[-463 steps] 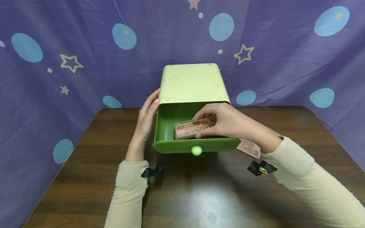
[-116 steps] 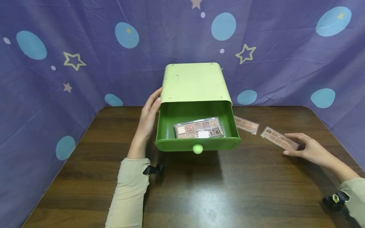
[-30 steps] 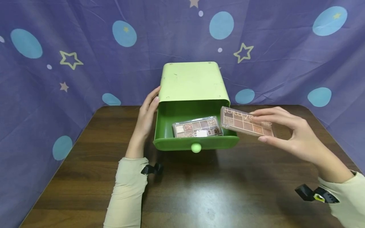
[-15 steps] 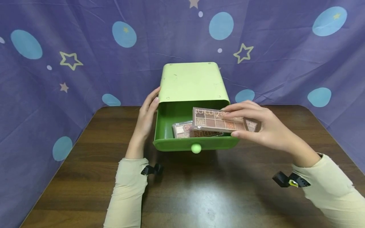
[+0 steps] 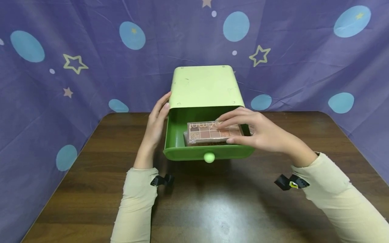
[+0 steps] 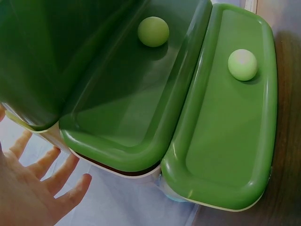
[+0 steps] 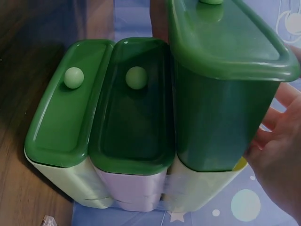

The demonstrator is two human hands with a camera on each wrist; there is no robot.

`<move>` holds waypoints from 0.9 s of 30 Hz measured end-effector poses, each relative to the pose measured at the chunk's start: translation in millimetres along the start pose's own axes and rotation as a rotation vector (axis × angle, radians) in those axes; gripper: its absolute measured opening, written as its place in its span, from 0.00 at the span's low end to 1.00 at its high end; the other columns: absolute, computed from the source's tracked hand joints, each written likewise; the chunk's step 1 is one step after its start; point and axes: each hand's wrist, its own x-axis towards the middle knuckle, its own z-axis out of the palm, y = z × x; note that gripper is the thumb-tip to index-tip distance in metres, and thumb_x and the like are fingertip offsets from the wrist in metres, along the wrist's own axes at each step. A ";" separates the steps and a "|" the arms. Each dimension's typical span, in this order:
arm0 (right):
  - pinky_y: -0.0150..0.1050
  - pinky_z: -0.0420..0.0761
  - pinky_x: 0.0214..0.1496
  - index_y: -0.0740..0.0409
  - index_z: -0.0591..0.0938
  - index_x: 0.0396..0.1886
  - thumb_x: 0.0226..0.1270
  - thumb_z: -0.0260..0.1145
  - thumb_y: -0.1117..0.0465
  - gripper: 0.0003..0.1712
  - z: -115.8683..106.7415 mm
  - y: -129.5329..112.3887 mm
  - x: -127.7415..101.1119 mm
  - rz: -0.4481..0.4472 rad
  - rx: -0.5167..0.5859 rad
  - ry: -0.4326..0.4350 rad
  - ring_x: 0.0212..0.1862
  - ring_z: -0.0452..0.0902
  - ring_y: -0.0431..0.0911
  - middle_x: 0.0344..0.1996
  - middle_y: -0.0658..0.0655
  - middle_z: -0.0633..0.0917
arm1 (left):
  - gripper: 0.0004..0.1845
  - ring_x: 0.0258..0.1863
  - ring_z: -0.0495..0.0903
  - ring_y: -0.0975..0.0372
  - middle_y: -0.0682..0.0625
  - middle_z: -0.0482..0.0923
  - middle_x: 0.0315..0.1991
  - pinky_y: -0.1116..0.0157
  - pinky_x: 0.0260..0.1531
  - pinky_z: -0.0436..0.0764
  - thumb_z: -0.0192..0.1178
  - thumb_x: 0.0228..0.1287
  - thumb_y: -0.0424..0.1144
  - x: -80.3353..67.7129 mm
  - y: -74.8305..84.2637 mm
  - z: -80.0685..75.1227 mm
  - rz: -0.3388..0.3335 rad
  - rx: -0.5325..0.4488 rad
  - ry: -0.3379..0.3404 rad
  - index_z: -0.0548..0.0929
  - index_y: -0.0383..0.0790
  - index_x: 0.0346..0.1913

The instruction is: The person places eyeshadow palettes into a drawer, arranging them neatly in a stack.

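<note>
Palettes: two, one (image 5: 200,141) in the pulled-out top drawer (image 5: 174,135), another (image 5: 209,130) pinched above it by right hand (image 5: 258,133). Left hand (image 5: 155,126) lies flat against the cabinet (image 5: 206,87). Three drawers total.

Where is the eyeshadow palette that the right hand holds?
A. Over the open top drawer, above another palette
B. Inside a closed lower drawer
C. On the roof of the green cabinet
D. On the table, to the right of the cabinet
A: the right hand holds the palette over the open drawer, just above a second palette lying inside.
</note>
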 end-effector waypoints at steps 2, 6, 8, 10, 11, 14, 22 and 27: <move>0.39 0.70 0.61 0.50 0.86 0.54 0.61 0.73 0.64 0.20 0.0 1.4 1.4 0.024 0.001 -0.028 0.60 0.73 0.44 0.56 0.48 0.81 | 0.26 0.58 0.71 0.60 0.51 0.66 0.70 0.62 0.53 0.71 0.46 0.77 0.46 0.2 -0.1 0.1 0.003 -0.002 -0.001 0.67 0.44 0.74; 0.43 0.69 0.62 0.47 0.85 0.56 0.63 0.72 0.60 0.20 -2.1 3.9 2.5 0.105 0.014 -0.094 0.62 0.71 0.43 0.57 0.45 0.81 | 0.26 0.58 0.71 0.60 0.50 0.67 0.70 0.62 0.53 0.71 0.46 0.77 0.45 0.2 -0.2 0.6 0.010 -0.005 -0.003 0.66 0.44 0.74; 0.45 0.69 0.63 0.46 0.85 0.57 0.64 0.72 0.58 0.20 -3.3 4.4 3.1 0.131 0.021 -0.125 0.62 0.71 0.42 0.57 0.44 0.81 | 0.26 0.58 0.71 0.60 0.50 0.67 0.70 0.62 0.53 0.71 0.45 0.77 0.45 0.3 -0.5 0.8 0.012 -0.005 -0.005 0.66 0.44 0.74; 0.46 0.68 0.63 0.46 0.84 0.57 0.64 0.72 0.58 0.21 -4.1 4.7 4.1 0.143 0.028 -0.146 0.62 0.70 0.42 0.58 0.44 0.80 | 0.26 0.57 0.72 0.60 0.51 0.67 0.70 0.62 0.53 0.71 0.45 0.77 0.45 0.3 -0.6 0.8 0.011 -0.005 -0.005 0.66 0.44 0.74; 0.46 0.68 0.64 0.46 0.84 0.58 0.64 0.72 0.57 0.21 -4.4 4.6 4.8 0.143 0.031 -0.154 0.63 0.70 0.42 0.58 0.44 0.80 | 0.26 0.57 0.72 0.60 0.51 0.67 0.70 0.62 0.52 0.71 0.45 0.77 0.46 0.3 -0.7 0.7 0.009 -0.003 -0.004 0.66 0.44 0.74; 0.46 0.68 0.64 0.47 0.83 0.59 0.64 0.73 0.57 0.23 -4.4 4.6 7.0 0.143 0.037 -0.171 0.63 0.70 0.42 0.59 0.44 0.80 | 0.26 0.56 0.72 0.60 0.51 0.67 0.70 0.62 0.52 0.71 0.45 0.77 0.46 0.0 -0.8 0.3 0.002 -0.003 0.002 0.66 0.45 0.74; 0.44 0.68 0.65 0.51 0.82 0.60 0.63 0.73 0.58 0.24 -1.8 5.3 4.7 0.173 0.070 -0.116 0.64 0.70 0.42 0.59 0.45 0.80 | 0.27 0.57 0.71 0.60 0.50 0.67 0.70 0.61 0.53 0.71 0.46 0.76 0.45 0.9 -0.8 0.5 0.007 -0.014 -0.004 0.66 0.43 0.74; 0.37 0.71 0.61 0.53 0.83 0.57 0.64 0.70 0.67 0.21 -1.0 6.8 -0.8 0.125 0.130 0.035 0.62 0.72 0.42 0.58 0.46 0.81 | 0.27 0.58 0.71 0.60 0.49 0.66 0.70 0.61 0.53 0.71 0.45 0.76 0.45 1.1 -1.2 0.4 0.015 -0.016 -0.010 0.66 0.42 0.74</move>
